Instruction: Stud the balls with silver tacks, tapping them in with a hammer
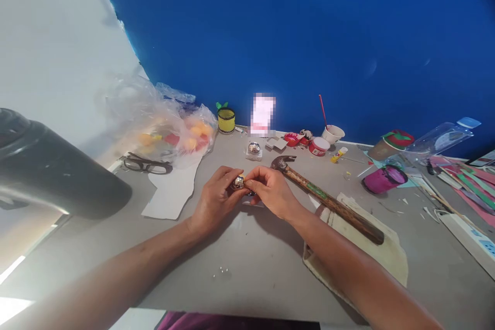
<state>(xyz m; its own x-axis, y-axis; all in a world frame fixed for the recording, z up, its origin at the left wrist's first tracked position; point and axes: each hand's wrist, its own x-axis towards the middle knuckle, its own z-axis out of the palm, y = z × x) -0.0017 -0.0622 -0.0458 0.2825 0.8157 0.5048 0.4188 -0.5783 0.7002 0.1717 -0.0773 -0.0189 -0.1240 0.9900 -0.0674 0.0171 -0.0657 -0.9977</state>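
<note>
A small, shiny silver ball (238,182) sits in the fingers of my left hand (216,196), thumb below and fingers curled over it. My right hand (270,191) meets it from the right, thumb and forefinger pinched together at the ball's edge. Whatever is between those right fingertips is too small to make out. Something dark shows just under them. Another shiny silver ball (254,148) rests on a small clear piece behind my hands. To the right of my right hand lies a claw hammer (328,198), its wooden handle partly over a folded cream cloth (390,255).
A dark cylinder (62,165) slants in at left. Eyeglasses (147,164) lie near white paper (174,191) and a plastic bag (166,124). Behind stand a yellow cup (226,120), a red-and-white jar (319,146) and a paper cup (333,134). A power strip (469,240) is at right.
</note>
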